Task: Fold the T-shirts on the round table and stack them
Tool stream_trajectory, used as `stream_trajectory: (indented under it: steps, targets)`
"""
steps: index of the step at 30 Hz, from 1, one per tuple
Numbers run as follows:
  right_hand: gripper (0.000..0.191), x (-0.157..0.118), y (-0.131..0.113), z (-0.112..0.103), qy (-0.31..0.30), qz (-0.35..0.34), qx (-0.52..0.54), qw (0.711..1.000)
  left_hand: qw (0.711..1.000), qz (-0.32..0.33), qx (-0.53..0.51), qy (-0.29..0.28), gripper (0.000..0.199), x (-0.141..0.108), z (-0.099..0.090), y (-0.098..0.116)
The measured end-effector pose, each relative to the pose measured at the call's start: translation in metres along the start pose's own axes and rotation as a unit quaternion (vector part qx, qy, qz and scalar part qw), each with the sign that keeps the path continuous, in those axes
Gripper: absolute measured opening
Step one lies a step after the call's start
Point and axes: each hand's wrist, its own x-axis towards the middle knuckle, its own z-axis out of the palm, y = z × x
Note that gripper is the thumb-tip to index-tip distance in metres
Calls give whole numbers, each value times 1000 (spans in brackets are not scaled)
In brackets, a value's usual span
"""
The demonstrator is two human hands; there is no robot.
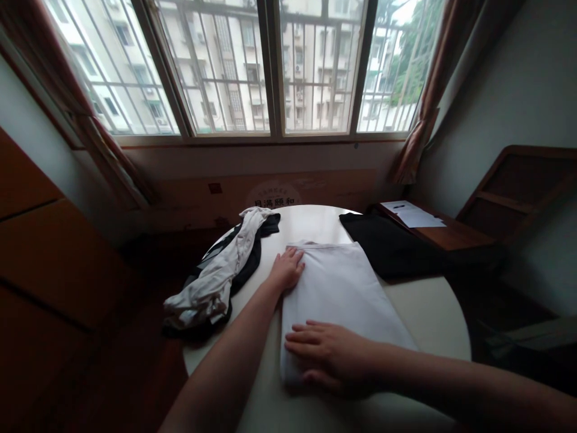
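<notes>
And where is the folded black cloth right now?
In the head view, the black cloth lies on the right side of the round table, beside the white cloth.

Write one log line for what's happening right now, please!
left hand: on far left corner of white cloth | right hand: flat on its near part | left side: crumpled clothes | right side: black cloth | underneath: table
</notes>
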Motion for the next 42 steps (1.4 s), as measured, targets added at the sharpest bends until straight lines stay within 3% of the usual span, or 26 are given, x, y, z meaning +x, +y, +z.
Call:
stream_trajectory:
  steps: [6, 17, 20, 23, 26, 28, 32, 35, 42]
  targets:
    - [71, -1, 13, 33, -25, -8, -35, 999, 1000, 3, -5, -4, 53, 0, 3, 1]
    - [76, -18, -21, 33, -40, -11, 4, 999, 1000, 2, -6, 0, 52, 2, 4, 2]
    - [63, -29, -27, 37, -37, -13, 6, 999, 1000, 6, -6, 7, 52, 1, 4, 1]
    - [52, -52, -25, 35, -20, 15, -17, 1000, 1000, 9, 13, 21, 49, 0, -2, 2]
    - [65, -87, -14, 30, 36, 83, -63, 994, 996, 41, 51, 55, 45, -3, -10, 13]
    - [76, -113, -3, 30, 89, 144, -102, 980, 990, 102, 62, 70, 46, -7, -12, 28]
    - [74, -154, 19, 42, 144, 196, -174, 954, 979, 200, 43, -11, 58, -15, -2, 60]
    - [73, -170, 30, 55, 155, 189, -201, 949, 982, 176, 27, -60, 65, -16, 6, 71]
    - [63, -191, 39, 60, 176, 210, -191, 943, 997, 50, 46, -33, 65, -10, 7, 70]
